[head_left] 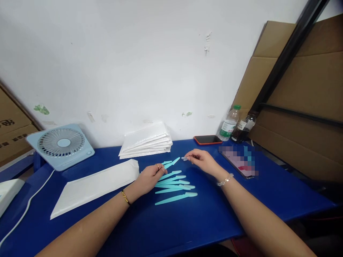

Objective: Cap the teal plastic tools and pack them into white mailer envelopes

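Note:
Turquoise eyebrow razors [175, 198] lie in a loose row on the blue table, their tips pointing right. My left hand [148, 181] is closed, thumb and fingers pinching a turquoise eyebrow razor [173, 163] whose tip points up and to the right. Another razor [166, 162] shows just behind it. Across a small gap, my right hand [204, 160] pinches a small translucent piece [184, 158] that looks like a blade cap. Several razors on the table wear pale caps at their tips. My left fingers hide the handle ends of some razors.
A white padded envelope [99, 185] lies left of my left hand. Behind it rises a stack of white envelopes [146, 141]. A blue fan [63, 144] stands far left. At right are a red-edged phone [207, 139], a water bottle [229, 125], a dark bottle [243, 128] and a blurred-out phone-like object [238, 162].

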`<state>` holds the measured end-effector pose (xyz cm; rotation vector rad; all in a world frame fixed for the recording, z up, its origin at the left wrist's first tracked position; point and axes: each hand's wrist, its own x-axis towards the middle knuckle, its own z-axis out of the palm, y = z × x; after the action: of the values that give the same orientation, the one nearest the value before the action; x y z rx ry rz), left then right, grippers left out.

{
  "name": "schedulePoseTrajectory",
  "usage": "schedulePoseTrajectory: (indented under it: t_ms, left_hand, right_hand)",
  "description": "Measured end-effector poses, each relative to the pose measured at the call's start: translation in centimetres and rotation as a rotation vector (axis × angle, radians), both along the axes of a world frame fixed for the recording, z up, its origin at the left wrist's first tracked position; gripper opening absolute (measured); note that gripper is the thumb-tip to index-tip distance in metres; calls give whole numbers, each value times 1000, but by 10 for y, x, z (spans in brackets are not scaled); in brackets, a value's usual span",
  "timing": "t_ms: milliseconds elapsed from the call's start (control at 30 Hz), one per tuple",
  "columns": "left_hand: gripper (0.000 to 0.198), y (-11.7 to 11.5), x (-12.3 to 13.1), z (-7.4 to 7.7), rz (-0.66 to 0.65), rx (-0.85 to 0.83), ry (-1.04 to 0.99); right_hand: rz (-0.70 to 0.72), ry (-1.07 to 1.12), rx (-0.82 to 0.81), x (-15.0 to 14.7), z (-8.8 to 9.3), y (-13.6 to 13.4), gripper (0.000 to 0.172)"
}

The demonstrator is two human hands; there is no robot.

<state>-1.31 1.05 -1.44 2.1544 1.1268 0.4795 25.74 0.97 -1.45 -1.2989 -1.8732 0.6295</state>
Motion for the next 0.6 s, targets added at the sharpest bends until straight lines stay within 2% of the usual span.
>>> schedulePoseTrajectory:
  t_ms: [200,600]
  left_hand:
    - [51,1,-2,2,-92,-4,16]
    - [53,2,-1,0,-72,-18,37]
  right_hand:
    - [67,249,-47,-1,4,-2,31]
    - [125,266,-61,-7,9,-7,31]
